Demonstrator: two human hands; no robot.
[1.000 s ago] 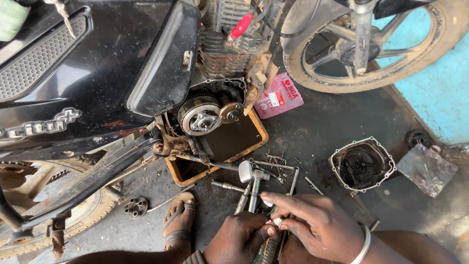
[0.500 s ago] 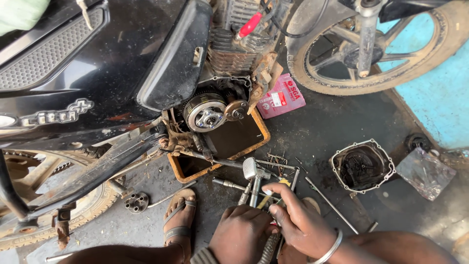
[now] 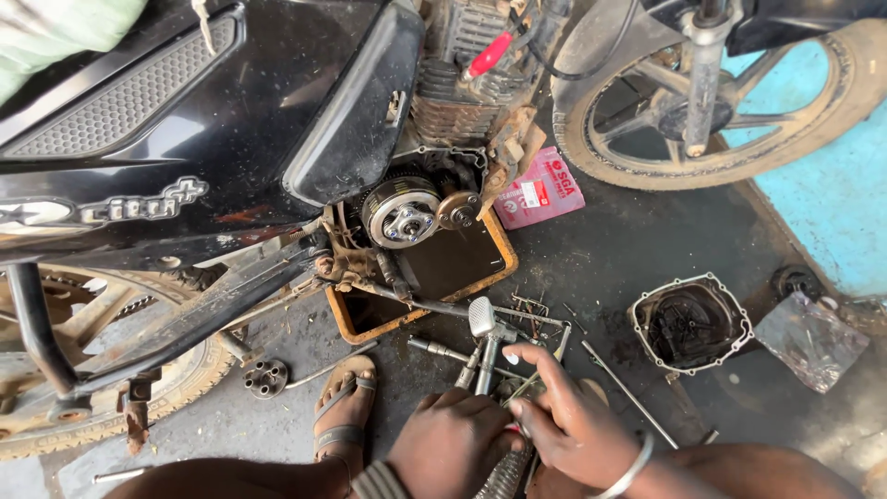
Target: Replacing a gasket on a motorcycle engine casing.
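Observation:
My left hand [image 3: 453,442] is closed around a knurled metal tool handle [image 3: 506,477] at the bottom of the view. Beside it, my right hand [image 3: 571,420], with a metal bangle on the wrist, curls its fingers over a pile of wrenches and rods [image 3: 517,356] on the ground. What those fingers hold is hidden. A hammer [image 3: 480,317] lies just above the fingers. Farther up is the motorcycle's exposed clutch [image 3: 402,217], over an orange-rimmed drain tray [image 3: 504,248].
A removed engine cover [image 3: 691,323] lies to the right, next to a crumpled plastic bag [image 3: 813,337]. A red packet [image 3: 540,189] sits near the front wheel [image 3: 601,139]. My sandalled foot [image 3: 342,407] and a small round part [image 3: 266,377] are on the left.
Both hands stay at the tool pile. My right hand's fingers have crept slightly up into the tools, and the view has shifted a little.

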